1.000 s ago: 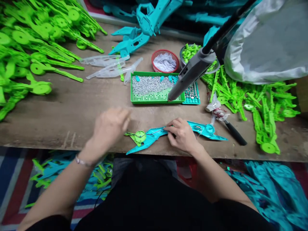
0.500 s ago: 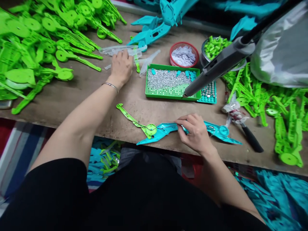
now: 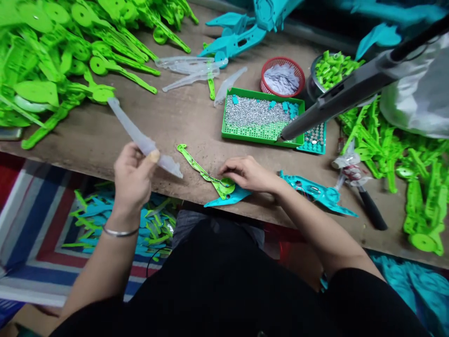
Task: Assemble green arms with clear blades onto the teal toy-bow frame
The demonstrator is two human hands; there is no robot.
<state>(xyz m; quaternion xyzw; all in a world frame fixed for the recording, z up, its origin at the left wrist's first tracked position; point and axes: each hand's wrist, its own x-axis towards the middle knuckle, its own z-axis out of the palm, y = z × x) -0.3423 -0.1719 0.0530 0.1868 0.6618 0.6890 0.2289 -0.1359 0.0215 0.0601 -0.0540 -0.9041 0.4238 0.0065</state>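
Note:
My left hand [image 3: 132, 180] pinches a long translucent plastic piece [image 3: 131, 128] between thumb and fingers, lifted over the table's front edge. My right hand [image 3: 250, 174] is palm down over a long turquoise plastic part [image 3: 315, 191], with curled fingers at the round end of a bright green arm-shaped part [image 3: 196, 166]. Whatever those fingertips pinch, if anything, is hidden. A thin dark wire runs along the green part, which overlaps the turquoise part's left end. Further translucent pieces [image 3: 191, 65] lie at the back.
Green parts [image 3: 119, 51] are heaped at left and more [image 3: 424, 206] at right. Behind my hands stand a green tray [image 3: 263, 138] of small screws, a red basket [image 3: 282, 61] and a metal bowl [image 3: 312, 79]. A grey pole-like tool [image 3: 326, 103] hangs above the tray; a black-handled tool [image 3: 372, 208] lies at right.
My left hand has come back from the translucent pieces towards the front edge, now with one in its grip. My right hand has shifted left along the turquoise part to the green disc.

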